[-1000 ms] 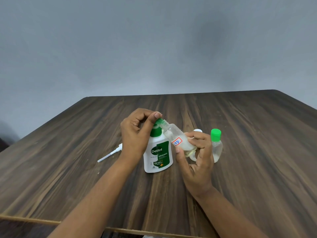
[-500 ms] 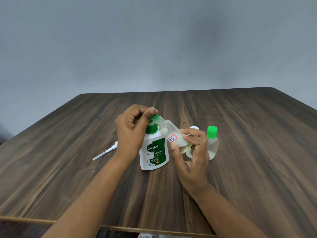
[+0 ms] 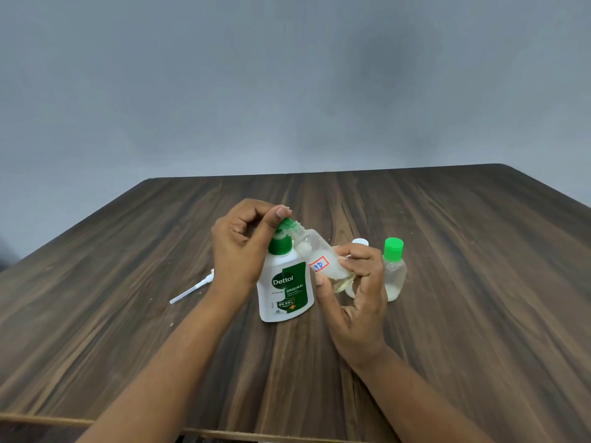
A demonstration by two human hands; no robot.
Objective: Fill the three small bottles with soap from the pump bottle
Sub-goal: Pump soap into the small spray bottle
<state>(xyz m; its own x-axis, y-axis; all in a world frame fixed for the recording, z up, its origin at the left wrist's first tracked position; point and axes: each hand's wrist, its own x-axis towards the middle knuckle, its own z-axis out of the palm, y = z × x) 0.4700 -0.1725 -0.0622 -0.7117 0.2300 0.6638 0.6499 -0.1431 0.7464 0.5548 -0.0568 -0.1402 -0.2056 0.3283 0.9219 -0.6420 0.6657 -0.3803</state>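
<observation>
The white Dettol soap bottle [image 3: 284, 290] stands mid-table with its green neck collar and no pump on it. My right hand [image 3: 358, 305] grips a small clear bottle [image 3: 315, 251] with a red-bordered label. The bottle is tilted, its neck pointing up and left over the Dettol bottle's neck. My left hand [image 3: 241, 251] pinches the green cap [image 3: 286, 223] at that small bottle's neck between thumb and fingers. A second small bottle [image 3: 395, 273] with a green cap stands upright to the right, holding pale liquid. A third small bottle's white cap [image 3: 360, 242] shows behind my right hand.
The removed white pump head with its tube [image 3: 192, 290] lies on the dark wooden table [image 3: 463, 282] left of my left forearm. The table's near edge runs along the bottom of the view. A plain grey wall is behind.
Both hands keep the same hold on the tilted small bottle and its cap. Only the view has shifted slightly.
</observation>
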